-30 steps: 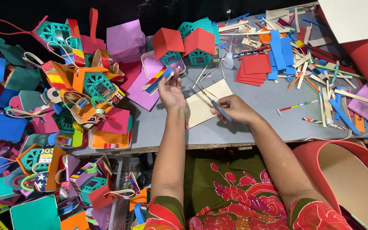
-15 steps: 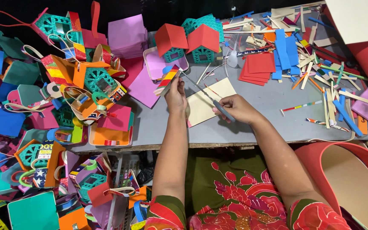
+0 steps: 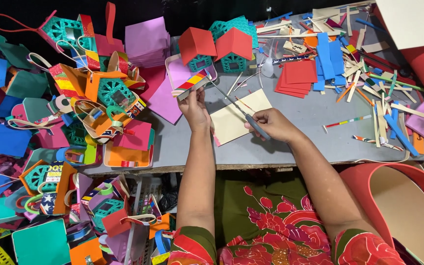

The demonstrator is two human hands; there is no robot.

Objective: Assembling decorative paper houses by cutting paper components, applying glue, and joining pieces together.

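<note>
The left hand [image 3: 195, 109] has lifted a short striped paper strip [image 3: 190, 84], banded in red, yellow, blue and white, up off the grey table [image 3: 290, 122]; a second ago the hand lay lower and nearer the table's front edge, and the strip was less clear of the pile. Its fingers are clamped on the strip's lower end, so the strip sticks out over the shallow pink tray [image 3: 180, 68]. The right hand [image 3: 271, 123] has stayed in much the same spot, fingers closed round the grey handle of a thin metal-bladed cutting tool [image 3: 239, 110] whose point now aims at the strip's end. Whether the blades are open I cannot tell. Under both hands lies a cream sheet of card [image 3: 234, 120], flat on the table. Just beyond stand two small teal paper houses with red roofs [image 3: 217, 46], beside a stack of red squares [image 3: 298, 76]. By this reading the strip is held up ready for a trim, with the blade near but not yet on it
</note>
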